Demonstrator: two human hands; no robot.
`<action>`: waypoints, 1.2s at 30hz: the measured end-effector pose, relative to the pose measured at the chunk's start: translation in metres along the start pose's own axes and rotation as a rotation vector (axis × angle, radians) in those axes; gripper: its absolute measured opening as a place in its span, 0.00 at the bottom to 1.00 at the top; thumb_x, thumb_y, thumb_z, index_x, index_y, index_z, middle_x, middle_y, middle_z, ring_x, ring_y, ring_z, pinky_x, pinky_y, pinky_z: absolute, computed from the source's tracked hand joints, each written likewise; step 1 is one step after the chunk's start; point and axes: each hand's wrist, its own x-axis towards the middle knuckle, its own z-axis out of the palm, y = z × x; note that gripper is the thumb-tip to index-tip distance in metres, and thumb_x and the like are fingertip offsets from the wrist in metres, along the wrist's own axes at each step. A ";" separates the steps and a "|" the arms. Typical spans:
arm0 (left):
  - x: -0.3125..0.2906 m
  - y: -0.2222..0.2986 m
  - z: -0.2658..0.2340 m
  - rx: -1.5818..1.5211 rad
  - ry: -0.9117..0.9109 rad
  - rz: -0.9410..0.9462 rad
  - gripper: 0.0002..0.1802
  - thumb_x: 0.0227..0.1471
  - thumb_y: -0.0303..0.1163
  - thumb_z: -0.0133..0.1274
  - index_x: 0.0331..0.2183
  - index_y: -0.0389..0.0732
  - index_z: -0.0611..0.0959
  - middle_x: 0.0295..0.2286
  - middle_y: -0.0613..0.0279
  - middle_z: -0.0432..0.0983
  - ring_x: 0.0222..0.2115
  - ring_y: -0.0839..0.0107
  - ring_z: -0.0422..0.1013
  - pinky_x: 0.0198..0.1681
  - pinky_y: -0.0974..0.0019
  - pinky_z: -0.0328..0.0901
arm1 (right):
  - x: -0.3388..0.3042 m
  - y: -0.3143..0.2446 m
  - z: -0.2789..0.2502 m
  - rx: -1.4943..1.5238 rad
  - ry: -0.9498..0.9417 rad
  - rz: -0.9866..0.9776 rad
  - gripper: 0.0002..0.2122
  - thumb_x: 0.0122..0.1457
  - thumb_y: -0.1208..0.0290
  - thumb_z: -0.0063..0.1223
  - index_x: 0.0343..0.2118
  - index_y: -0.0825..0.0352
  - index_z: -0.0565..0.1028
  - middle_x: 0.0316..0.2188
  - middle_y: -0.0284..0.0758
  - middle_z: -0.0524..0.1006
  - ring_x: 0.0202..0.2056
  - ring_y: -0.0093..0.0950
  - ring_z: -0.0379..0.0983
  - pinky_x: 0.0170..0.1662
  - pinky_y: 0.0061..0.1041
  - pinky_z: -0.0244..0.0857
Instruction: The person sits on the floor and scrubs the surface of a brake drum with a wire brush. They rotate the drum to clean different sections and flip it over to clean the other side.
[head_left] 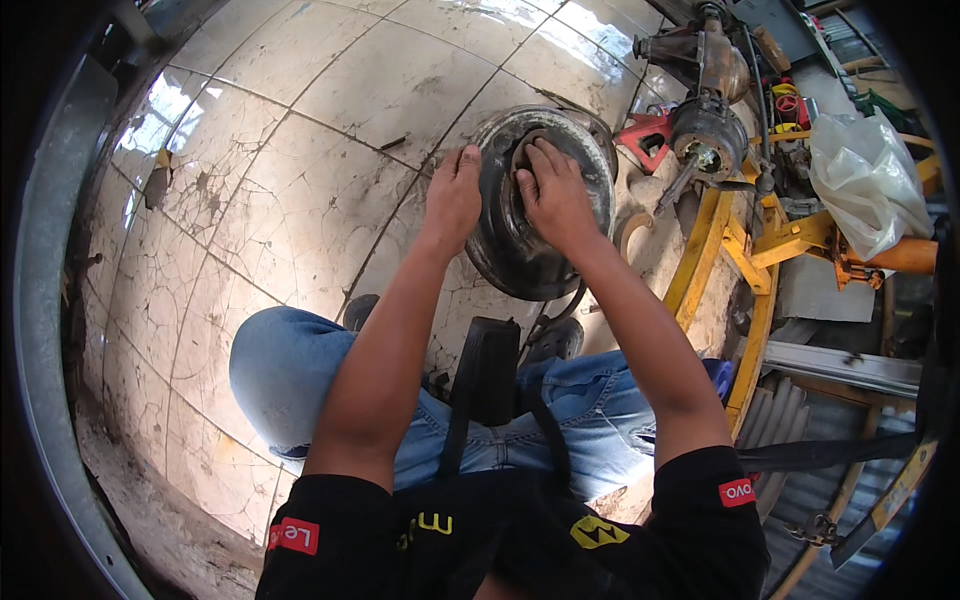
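Right grip (556, 198) bends over the disc (518, 262), left grip (455, 202) flanking it.

Before you, the round dark part (530, 282) looks like glossy metal, worn rough along its edge; your jeans (290, 370) are matt cloth, the floor tiles (365, 85) smooth and shiny, the right-hand bag (865, 180) crinkled, glossy plastic

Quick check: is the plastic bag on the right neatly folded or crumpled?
Crumpled: the plastic bag bulges in loose, uneven wrinkles.

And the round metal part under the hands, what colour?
Round metal part: mostly black, greyish rim; head view.
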 end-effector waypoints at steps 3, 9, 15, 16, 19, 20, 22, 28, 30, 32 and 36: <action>0.005 -0.010 -0.001 0.015 0.054 0.065 0.26 0.62 0.46 0.40 0.48 0.31 0.73 0.42 0.49 0.73 0.42 0.61 0.67 0.49 0.64 0.60 | -0.019 -0.016 0.021 -0.048 0.036 -0.074 0.23 0.63 0.61 0.43 0.52 0.77 0.65 0.55 0.56 0.64 0.59 0.52 0.56 0.62 0.41 0.50; 0.018 -0.024 -0.002 -0.190 -0.013 -0.038 0.27 0.62 0.45 0.40 0.50 0.31 0.72 0.45 0.50 0.71 0.44 0.63 0.66 0.50 0.64 0.59 | -0.003 -0.011 0.007 0.044 -0.098 0.065 0.24 0.63 0.58 0.42 0.51 0.77 0.63 0.60 0.57 0.55 0.62 0.52 0.48 0.62 0.43 0.49; 0.014 -0.028 -0.001 -0.084 0.080 -0.028 0.29 0.62 0.46 0.40 0.52 0.31 0.70 0.47 0.48 0.70 0.47 0.63 0.65 0.53 0.65 0.58 | -0.037 -0.038 0.020 -0.014 -0.251 -0.077 0.32 0.65 0.49 0.30 0.62 0.73 0.54 0.63 0.53 0.52 0.65 0.49 0.43 0.65 0.45 0.39; 0.015 -0.025 -0.002 -0.116 0.035 -0.047 0.29 0.62 0.47 0.40 0.53 0.31 0.70 0.48 0.48 0.70 0.48 0.63 0.65 0.53 0.65 0.58 | -0.031 -0.031 0.018 -0.028 -0.219 -0.013 0.32 0.65 0.49 0.30 0.62 0.73 0.54 0.63 0.53 0.52 0.65 0.49 0.43 0.65 0.45 0.39; 0.012 -0.016 -0.003 -0.146 -0.043 -0.087 0.29 0.62 0.46 0.40 0.53 0.30 0.70 0.49 0.48 0.70 0.48 0.62 0.65 0.54 0.65 0.57 | -0.002 -0.006 0.016 -0.057 -0.090 0.242 0.31 0.65 0.52 0.30 0.61 0.74 0.54 0.63 0.53 0.51 0.65 0.49 0.43 0.66 0.45 0.39; 0.007 -0.013 0.000 -0.126 -0.004 -0.081 0.29 0.62 0.46 0.40 0.53 0.30 0.70 0.49 0.48 0.70 0.48 0.62 0.65 0.54 0.65 0.57 | -0.006 -0.004 0.022 -0.065 -0.112 0.181 0.30 0.65 0.52 0.30 0.61 0.75 0.54 0.63 0.53 0.51 0.65 0.49 0.43 0.66 0.45 0.39; 0.007 -0.010 0.000 -0.104 0.038 -0.061 0.29 0.63 0.46 0.39 0.52 0.30 0.70 0.49 0.48 0.70 0.48 0.62 0.65 0.54 0.65 0.57 | -0.020 -0.003 0.031 -0.088 -0.154 0.053 0.30 0.66 0.54 0.29 0.61 0.75 0.53 0.63 0.53 0.51 0.65 0.49 0.44 0.65 0.45 0.39; 0.007 -0.011 0.003 -0.100 0.004 -0.053 0.29 0.63 0.46 0.39 0.52 0.30 0.70 0.49 0.47 0.69 0.49 0.61 0.65 0.54 0.64 0.56 | -0.014 0.016 0.003 -0.174 -0.237 0.116 0.29 0.65 0.55 0.29 0.62 0.75 0.52 0.63 0.54 0.50 0.65 0.47 0.45 0.65 0.42 0.41; 0.005 -0.009 0.005 -0.075 0.061 -0.042 0.28 0.63 0.46 0.39 0.52 0.30 0.70 0.49 0.47 0.69 0.49 0.61 0.64 0.55 0.64 0.56 | -0.023 0.001 0.011 -0.135 -0.258 0.000 0.29 0.65 0.55 0.29 0.62 0.74 0.52 0.63 0.53 0.51 0.65 0.46 0.45 0.65 0.42 0.42; 0.009 -0.009 0.000 -0.040 0.037 -0.037 0.29 0.63 0.46 0.39 0.52 0.30 0.70 0.49 0.47 0.69 0.49 0.61 0.65 0.55 0.64 0.57 | -0.018 0.012 0.005 -0.145 -0.263 0.049 0.29 0.66 0.54 0.29 0.62 0.73 0.52 0.64 0.52 0.50 0.65 0.45 0.45 0.66 0.42 0.41; 0.009 -0.005 0.000 -0.012 0.024 -0.064 0.29 0.63 0.46 0.39 0.52 0.29 0.70 0.49 0.46 0.70 0.49 0.60 0.65 0.54 0.64 0.57 | -0.022 0.010 0.006 -0.149 -0.254 0.031 0.29 0.66 0.53 0.28 0.62 0.72 0.52 0.64 0.49 0.50 0.65 0.43 0.45 0.66 0.41 0.40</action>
